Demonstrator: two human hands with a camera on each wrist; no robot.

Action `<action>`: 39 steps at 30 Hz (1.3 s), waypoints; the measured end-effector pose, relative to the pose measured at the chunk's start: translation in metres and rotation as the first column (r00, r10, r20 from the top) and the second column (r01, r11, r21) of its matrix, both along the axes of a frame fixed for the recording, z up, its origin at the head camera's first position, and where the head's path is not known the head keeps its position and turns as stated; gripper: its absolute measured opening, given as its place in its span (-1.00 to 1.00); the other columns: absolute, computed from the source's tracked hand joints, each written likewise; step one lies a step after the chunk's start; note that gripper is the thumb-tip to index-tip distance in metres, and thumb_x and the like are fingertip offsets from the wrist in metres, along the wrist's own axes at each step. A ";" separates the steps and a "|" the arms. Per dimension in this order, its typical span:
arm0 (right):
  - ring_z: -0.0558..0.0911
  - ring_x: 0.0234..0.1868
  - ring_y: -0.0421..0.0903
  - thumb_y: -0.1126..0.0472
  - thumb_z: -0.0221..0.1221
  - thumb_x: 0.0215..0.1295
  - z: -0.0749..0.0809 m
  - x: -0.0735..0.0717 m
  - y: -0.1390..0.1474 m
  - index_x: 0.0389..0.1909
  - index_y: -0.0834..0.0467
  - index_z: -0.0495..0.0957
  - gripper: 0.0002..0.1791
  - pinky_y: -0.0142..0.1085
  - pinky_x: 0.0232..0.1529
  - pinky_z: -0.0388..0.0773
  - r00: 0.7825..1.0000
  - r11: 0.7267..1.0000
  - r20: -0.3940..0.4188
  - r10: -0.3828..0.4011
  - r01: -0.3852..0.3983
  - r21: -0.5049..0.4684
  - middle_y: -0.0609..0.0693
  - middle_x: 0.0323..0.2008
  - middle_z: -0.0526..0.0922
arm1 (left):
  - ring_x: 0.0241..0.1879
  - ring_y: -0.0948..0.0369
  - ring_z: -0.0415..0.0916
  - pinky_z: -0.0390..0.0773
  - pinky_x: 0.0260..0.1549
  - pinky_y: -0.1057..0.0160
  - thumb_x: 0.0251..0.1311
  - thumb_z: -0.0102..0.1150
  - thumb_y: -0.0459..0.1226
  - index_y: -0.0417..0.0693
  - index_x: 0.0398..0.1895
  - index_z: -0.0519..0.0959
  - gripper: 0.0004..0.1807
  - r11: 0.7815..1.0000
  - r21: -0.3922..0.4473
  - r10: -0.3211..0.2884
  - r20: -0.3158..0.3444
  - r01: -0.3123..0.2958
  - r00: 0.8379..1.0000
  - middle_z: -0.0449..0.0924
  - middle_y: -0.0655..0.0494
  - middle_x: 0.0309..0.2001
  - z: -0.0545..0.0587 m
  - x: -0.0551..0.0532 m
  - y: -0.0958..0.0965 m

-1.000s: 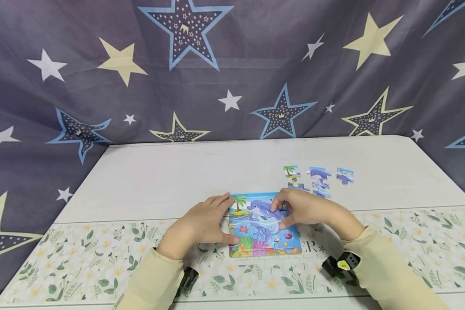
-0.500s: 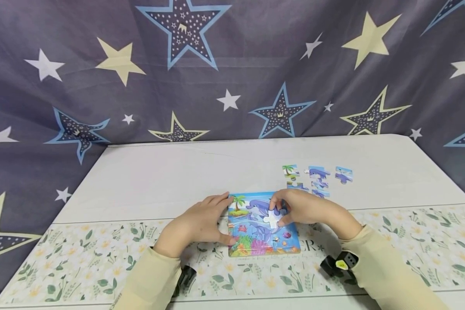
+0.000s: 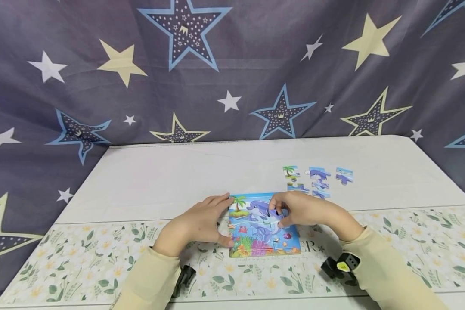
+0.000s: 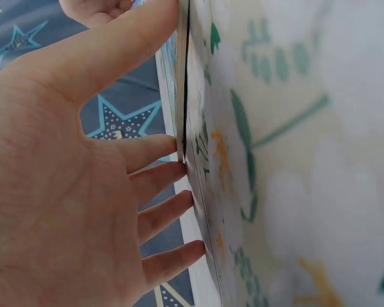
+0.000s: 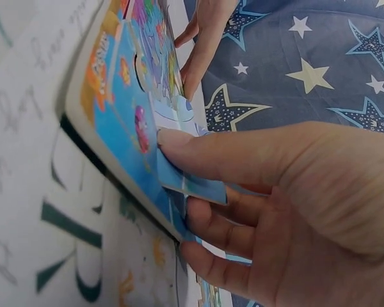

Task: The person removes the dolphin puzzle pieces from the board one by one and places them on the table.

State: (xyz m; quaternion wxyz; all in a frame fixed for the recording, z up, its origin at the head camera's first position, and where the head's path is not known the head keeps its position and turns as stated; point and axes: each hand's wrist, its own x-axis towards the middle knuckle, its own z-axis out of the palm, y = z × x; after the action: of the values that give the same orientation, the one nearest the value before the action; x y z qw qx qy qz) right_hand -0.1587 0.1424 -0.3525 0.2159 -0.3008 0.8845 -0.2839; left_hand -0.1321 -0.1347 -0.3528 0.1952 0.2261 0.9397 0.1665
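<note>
A dolphin jigsaw puzzle (image 3: 255, 245) in a flat tray lies in front of me, showing a palm tree and coral. My right hand (image 3: 300, 209) pinches a blue puzzle piece (image 5: 208, 187) between thumb and fingers over the right part of the picture. In the right wrist view that piece stands tilted above the board. My left hand (image 3: 199, 221) rests along the tray's left edge, its fingers spread and fairly straight. Seen from the left wrist, the thumb (image 4: 125, 48) and fingertips touch or nearly touch that edge. The right fingers hide part of the puzzle's right side.
Several loose puzzle pieces (image 3: 318, 174) lie beyond the right hand, including a palm-tree piece (image 3: 290, 171) and a separate dolphin piece (image 3: 345, 175). The white table (image 3: 178, 172) carries a floral strip (image 3: 100, 258) under the tray. A star-patterned curtain (image 3: 232, 64) hangs behind.
Half a second ago a white piece-shaped patch showed by the right fingers; now printed picture shows there. The right hand has shifted only slightly, and the left hand stays at the tray's edge.
</note>
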 end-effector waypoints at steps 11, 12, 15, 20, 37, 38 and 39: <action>0.50 -0.36 -0.17 0.34 0.37 0.20 0.004 0.002 0.001 -0.02 0.16 0.54 -0.66 -0.30 -0.38 0.45 0.998 1.000 0.061 0.000 0.002 -0.019 -0.10 -0.28 0.57 | 0.52 -0.01 -0.07 0.04 0.42 -0.15 -0.09 0.52 0.14 -0.07 0.57 0.08 0.21 1.000 0.009 0.000 0.002 0.000 1.000 -0.03 0.01 0.56 0.000 0.001 0.000; 0.51 -0.35 -0.17 0.34 0.37 0.20 0.004 0.002 0.002 -0.02 0.16 0.55 -0.66 -0.30 -0.38 0.45 0.998 1.000 0.062 -0.002 0.004 -0.021 -0.09 -0.27 0.58 | 0.52 0.00 -0.07 0.05 0.42 -0.15 -0.09 0.52 0.14 -0.07 0.57 0.08 0.21 1.000 0.009 -0.001 0.001 0.001 1.000 -0.03 0.01 0.56 0.000 0.001 0.000; 0.54 -0.30 -0.17 0.34 0.37 0.20 0.006 0.001 0.003 -0.01 0.16 0.56 -0.66 -0.30 -0.38 0.47 0.998 0.999 0.069 -0.013 0.015 -0.029 -0.08 -0.26 0.58 | 0.52 0.00 -0.06 0.05 0.42 -0.14 -0.09 0.52 0.15 -0.07 0.57 0.08 0.21 1.000 0.006 0.000 -0.002 0.000 1.000 -0.03 0.02 0.56 -0.001 0.000 0.000; 0.60 -0.22 -0.12 0.35 0.36 0.21 0.009 -0.002 0.008 -0.01 0.19 0.55 -0.66 -0.29 -0.34 0.52 0.998 0.998 0.053 -0.016 0.019 -0.056 -0.05 -0.23 0.61 | 0.52 0.01 -0.06 0.05 0.42 -0.14 -0.10 0.52 0.14 -0.06 0.57 0.09 0.21 1.000 0.003 0.004 -0.007 -0.004 1.000 -0.02 0.03 0.56 -0.001 0.000 0.000; 0.65 -0.22 -0.11 0.39 0.20 0.35 0.023 -0.014 0.045 0.00 0.31 0.59 -0.77 -0.20 -0.24 0.59 0.979 0.993 -0.202 -0.037 0.014 -0.115 -0.06 -0.24 0.68 | 0.52 0.01 -0.06 0.04 0.42 -0.14 -0.11 0.53 0.14 -0.05 0.57 0.09 0.21 1.000 0.003 0.017 -0.002 -0.017 1.000 -0.02 0.04 0.56 0.000 0.002 0.000; 0.65 -0.21 -0.10 0.40 0.20 0.35 0.024 -0.015 0.048 -0.01 0.31 0.59 -0.77 -0.19 -0.24 0.59 0.977 0.993 -0.208 -0.048 0.025 -0.112 -0.04 -0.23 0.69 | 0.52 0.01 -0.06 0.04 0.42 -0.14 -0.11 0.53 0.14 -0.05 0.57 0.09 0.21 1.000 0.002 0.017 -0.002 -0.017 1.000 -0.02 0.04 0.56 0.000 0.002 0.001; 0.64 -0.22 -0.10 0.40 0.20 0.34 0.025 -0.015 0.050 -0.01 0.31 0.60 -0.77 -0.19 -0.24 0.59 0.975 0.994 -0.214 -0.058 0.035 -0.107 -0.03 -0.22 0.68 | 0.52 0.01 -0.06 0.04 0.42 -0.14 -0.10 0.53 0.14 -0.05 0.57 0.09 0.21 1.000 0.002 0.018 -0.002 -0.018 1.000 -0.02 0.04 0.56 -0.001 0.002 0.001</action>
State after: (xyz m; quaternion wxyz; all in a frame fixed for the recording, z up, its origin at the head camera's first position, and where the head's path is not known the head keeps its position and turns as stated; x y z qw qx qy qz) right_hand -0.1739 0.1924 -0.3273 0.0957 -0.3198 0.8938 -0.2996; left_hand -0.1305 -0.1341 -0.3534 0.1923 0.2181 0.9418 0.1689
